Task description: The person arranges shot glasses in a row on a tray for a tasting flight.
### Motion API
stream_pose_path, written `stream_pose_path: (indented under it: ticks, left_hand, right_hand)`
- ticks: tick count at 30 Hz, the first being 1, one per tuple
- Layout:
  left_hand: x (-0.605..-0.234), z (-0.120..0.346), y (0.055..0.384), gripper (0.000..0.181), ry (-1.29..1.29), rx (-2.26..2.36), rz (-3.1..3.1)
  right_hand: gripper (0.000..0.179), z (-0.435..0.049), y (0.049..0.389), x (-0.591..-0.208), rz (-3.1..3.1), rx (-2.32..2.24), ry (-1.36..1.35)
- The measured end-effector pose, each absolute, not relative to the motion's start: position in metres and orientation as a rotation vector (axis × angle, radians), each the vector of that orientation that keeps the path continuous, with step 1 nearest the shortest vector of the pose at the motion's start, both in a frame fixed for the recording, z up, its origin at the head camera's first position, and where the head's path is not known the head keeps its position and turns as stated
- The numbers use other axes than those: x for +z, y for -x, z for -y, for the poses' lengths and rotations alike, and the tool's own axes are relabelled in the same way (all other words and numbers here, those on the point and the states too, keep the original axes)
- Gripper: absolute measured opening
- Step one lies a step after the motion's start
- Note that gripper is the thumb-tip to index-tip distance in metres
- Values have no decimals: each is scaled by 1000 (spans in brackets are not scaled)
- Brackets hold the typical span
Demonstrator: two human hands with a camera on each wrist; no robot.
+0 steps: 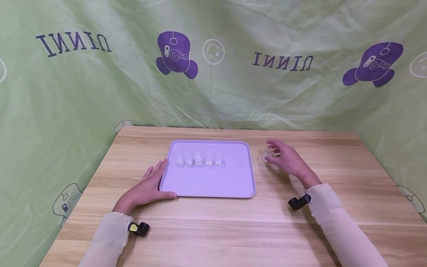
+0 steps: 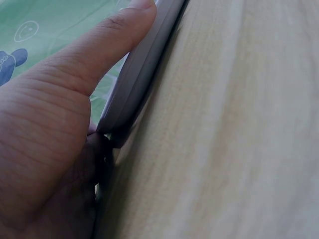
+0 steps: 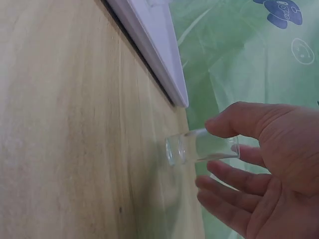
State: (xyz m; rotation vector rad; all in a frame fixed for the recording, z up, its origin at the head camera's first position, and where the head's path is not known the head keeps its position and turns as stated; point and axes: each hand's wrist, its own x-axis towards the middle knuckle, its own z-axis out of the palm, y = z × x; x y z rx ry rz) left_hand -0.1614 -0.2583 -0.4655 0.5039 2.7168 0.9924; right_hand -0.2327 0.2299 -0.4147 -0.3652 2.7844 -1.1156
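A lilac tray (image 1: 213,181) lies flat on the wooden table, with a row of several small clear shot glasses (image 1: 198,158) standing upright on its left and middle part. My left hand (image 1: 146,189) rests at the tray's front left corner, fingers extended along the left side and thumb along the front edge; the left wrist view shows that thumb against the tray's rim (image 2: 144,64). To the right of the tray, my right hand (image 1: 287,159) pinches another shot glass (image 3: 204,144) near its rim between thumb and fingers. Whether its base touches the table I cannot tell.
The wooden table (image 1: 220,233) extends around the tray on all sides. Green fabric (image 1: 233,100) with purple prints hangs behind the table and at both sides. Small black cameras (image 1: 299,202) are strapped to both wrists over light sleeves.
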Motion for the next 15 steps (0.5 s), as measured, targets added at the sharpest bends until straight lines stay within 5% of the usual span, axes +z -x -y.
stream_pose_path:
  ticks: [15]
  left_hand:
    - [-465, 258, 161, 132, -496, 989, -2717]
  right_hand:
    - [45, -231, 230, -424, -2816, -1083, 419]
